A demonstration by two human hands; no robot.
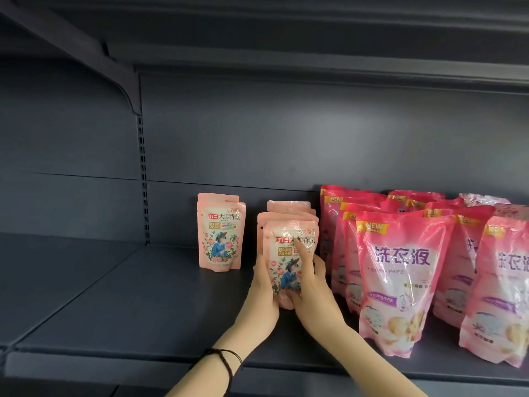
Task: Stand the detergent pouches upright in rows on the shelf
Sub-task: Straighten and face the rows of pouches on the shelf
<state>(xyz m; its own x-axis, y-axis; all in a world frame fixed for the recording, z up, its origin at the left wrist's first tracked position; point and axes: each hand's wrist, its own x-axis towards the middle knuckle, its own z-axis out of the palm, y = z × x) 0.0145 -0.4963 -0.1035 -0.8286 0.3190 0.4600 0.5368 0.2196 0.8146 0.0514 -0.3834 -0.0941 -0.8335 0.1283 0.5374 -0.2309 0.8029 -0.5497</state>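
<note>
A small pale-pink detergent pouch (286, 253) with a floral figure print stands upright at the front of a short row of like pouches (289, 209) on the dark shelf (143, 310). My left hand (262, 293) grips its left edge. My right hand (310, 282) holds its right side, with fingers across the front. To the left stands a second short row of the same small pouches (220, 233), upright and apart from my hands.
Rows of larger pink detergent bags (400, 276) stand to the right, close to my right hand, with more at the far right (498, 287). The shelf's back panel (286, 138) and an upper shelf's bracket (126, 81) bound the space. The shelf's front lip (114, 365) runs below my wrists.
</note>
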